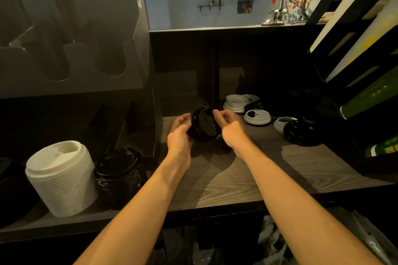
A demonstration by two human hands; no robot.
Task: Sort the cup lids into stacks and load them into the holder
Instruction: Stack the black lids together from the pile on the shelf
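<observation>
Gripped on edge between both hands, lifted off the wood-grain surface (237, 178) just right of the holder (71, 49): a short stack of black lids (203, 127). Glossy, round, with a raised rim, flat top turned toward the camera. Left hand (181, 129) cupped round the stack's left side, fingers curled behind it. Right hand (230, 127) pinching the right side with thumb and bent fingers.

At the holder's near foot, leaning back side by side: a tall white stack (60, 178), ribbed down its length, sip hole showing on the top lid, and touching it on the right a shorter black stack (119, 176) with shiny rims.

Farther right of the holder, past the hands, loose on the surface: a low white pile (235, 103), a single white lid (257, 116) with a dark sip opening, another white lid (283, 122), and overlapping that last one a black lid (300, 132)
</observation>
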